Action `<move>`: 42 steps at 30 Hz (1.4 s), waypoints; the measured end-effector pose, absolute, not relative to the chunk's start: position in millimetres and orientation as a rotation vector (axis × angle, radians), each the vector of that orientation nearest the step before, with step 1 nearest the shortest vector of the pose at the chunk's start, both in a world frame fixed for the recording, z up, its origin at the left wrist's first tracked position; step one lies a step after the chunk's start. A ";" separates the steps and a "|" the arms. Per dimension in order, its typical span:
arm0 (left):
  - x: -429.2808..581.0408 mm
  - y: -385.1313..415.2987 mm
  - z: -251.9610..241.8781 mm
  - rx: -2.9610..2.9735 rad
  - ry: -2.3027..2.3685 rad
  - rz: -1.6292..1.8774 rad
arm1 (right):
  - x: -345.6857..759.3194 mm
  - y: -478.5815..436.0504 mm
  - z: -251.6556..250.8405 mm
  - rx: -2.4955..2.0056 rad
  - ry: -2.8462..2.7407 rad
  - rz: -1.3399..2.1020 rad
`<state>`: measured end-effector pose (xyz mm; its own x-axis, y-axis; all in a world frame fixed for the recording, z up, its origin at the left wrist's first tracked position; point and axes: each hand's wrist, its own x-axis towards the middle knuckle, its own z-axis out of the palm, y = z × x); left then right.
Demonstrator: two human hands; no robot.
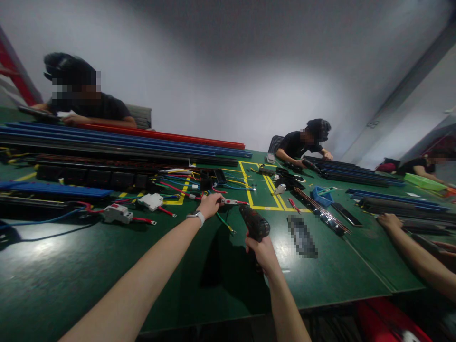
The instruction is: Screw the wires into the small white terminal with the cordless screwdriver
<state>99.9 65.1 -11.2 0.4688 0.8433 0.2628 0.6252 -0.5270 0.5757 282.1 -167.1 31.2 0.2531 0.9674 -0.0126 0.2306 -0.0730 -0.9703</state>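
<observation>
My left hand (209,206), with a pale watch on its wrist, is closed on a small white circuit breaker (231,202) that shows red parts; the fingers hide some of it. A black cordless screwdriver (254,224) is gripped by its handle in my right hand (262,251). Its front end points at the breaker's right end; whether they touch I cannot tell. Below my left hand a green-yellow wire (225,223) lies on the table. Further left are two white circuit breakers (117,213) with red leads.
Blue rails (107,141) and a red rail (171,136) lie along the far left of the green table (171,285). Right of the screwdriver are a blurred dark device (302,236), a blue bin (322,195) and a copper-coloured strip (317,209). A co-worker's hand (389,221) rests at right.
</observation>
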 end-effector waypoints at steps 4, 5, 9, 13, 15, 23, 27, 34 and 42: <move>99.5 64.5 -11.9 2.318 1.220 0.766 | 282.3 -167.6 32.7 -1.532 -1.182 0.910; 99.3 64.4 -12.0 2.319 1.218 0.766 | 282.6 -167.8 32.4 -1.527 -1.187 0.909; 99.1 64.2 -11.6 2.310 1.218 0.759 | 283.2 -168.2 30.3 -1.517 -1.190 0.908; 99.5 64.1 -10.9 2.304 1.217 0.750 | 282.6 -168.0 28.8 -1.523 -1.190 0.898; 99.6 64.1 -10.7 2.307 1.215 0.755 | 282.7 -167.9 28.1 -1.518 -1.191 0.897; 99.6 64.1 -11.6 2.323 1.220 0.758 | 285.8 -167.2 23.9 -1.515 -1.220 0.890; 100.0 65.0 -12.9 2.321 1.221 0.772 | 285.6 -166.9 23.7 -1.522 -1.230 0.880; 100.0 64.6 -13.3 2.315 1.218 0.780 | 285.8 -167.2 23.3 -1.510 -1.233 0.888; 99.7 66.1 -13.0 2.297 1.215 0.759 | 285.7 -167.1 23.1 -1.496 -1.195 0.923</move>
<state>99.7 66.1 -13.0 0.4660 0.8441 0.2651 0.6079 -0.5232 0.5973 285.7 -167.1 23.1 0.2296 0.9732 0.0116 0.2348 -0.0438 -0.9710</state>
